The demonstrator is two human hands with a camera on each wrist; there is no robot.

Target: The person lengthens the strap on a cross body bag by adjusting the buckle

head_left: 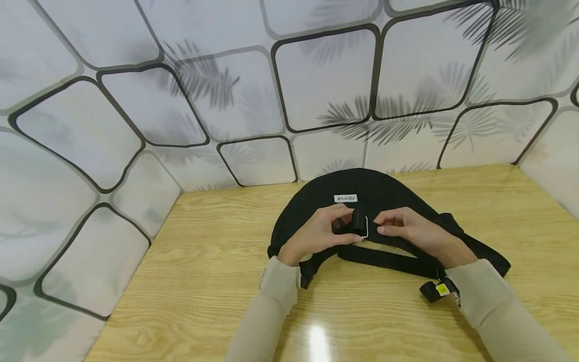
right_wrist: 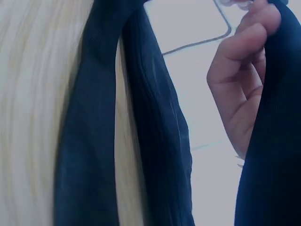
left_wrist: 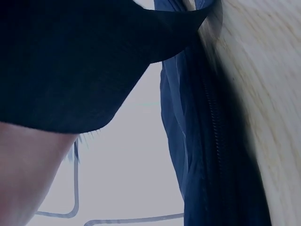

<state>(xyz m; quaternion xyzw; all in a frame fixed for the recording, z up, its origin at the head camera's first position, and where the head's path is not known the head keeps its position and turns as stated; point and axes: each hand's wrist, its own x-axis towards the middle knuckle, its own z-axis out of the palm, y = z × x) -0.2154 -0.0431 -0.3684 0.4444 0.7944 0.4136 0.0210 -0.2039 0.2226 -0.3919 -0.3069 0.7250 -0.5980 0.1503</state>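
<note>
A black half-moon bag [head_left: 312, 201] with a small white label lies on the table in the head view. My left hand [head_left: 318, 229] grips a folded black strap [head_left: 359, 221], with its thumb at a metal ring [head_left: 366, 229] on it. Just right of the ring, my right hand [head_left: 411, 229] has its thumb and fingertips drawn together. In the right wrist view, its curled fingers [right_wrist: 240, 52] lie round the edge of a black strap [right_wrist: 282, 94]; the exact grip is partly hidden. Black fabric [left_wrist: 70, 61] covers most of my left hand in the left wrist view.
A wooden table [head_left: 190, 281] extends around the bag. Another strap [head_left: 389, 259] lies along the bag's near side. Below my right wrist sits a black clip [head_left: 434, 290] with a yellow tag. A patterned curtain [head_left: 253, 90] stands behind.
</note>
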